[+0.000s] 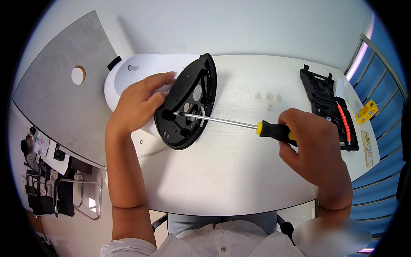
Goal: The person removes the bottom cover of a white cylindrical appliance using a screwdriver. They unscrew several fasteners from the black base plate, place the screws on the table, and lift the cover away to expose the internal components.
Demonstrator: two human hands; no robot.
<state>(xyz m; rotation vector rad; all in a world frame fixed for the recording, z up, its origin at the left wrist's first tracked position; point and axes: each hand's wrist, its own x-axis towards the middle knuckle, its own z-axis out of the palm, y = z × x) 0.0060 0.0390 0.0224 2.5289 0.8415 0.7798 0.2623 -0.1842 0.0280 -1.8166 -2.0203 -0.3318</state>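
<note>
Surface [222,180]: pale, white wood-grain top with a rounded near edge, set beside a grey panel [60,85] that has a round hole; blue railing along the right side.

Item 1, white appliance housing [128,77]: lying on the surface at upper left, its black base plate [188,107] tipped up on edge and facing the person.

Item 2, left hand [143,103]: clasped over the left rim of the base plate, fingers spread across the white housing behind it, holding the plate steady.

Item 3, screwdriver [239,123]: black and yellow handle, long steel shaft lying nearly level, its tip set into a recess at the left of the base plate.

Item 4, right hand [310,141]: closed around the screwdriver handle.

Item 5, black tool case [321,94]: open, at the right of the surface, well apart from the plate, with an orange-red flexible extension [344,124] lying on it.

Item 6, three small pale plastic pieces [268,97]: loose on the surface between plate and case.
</note>
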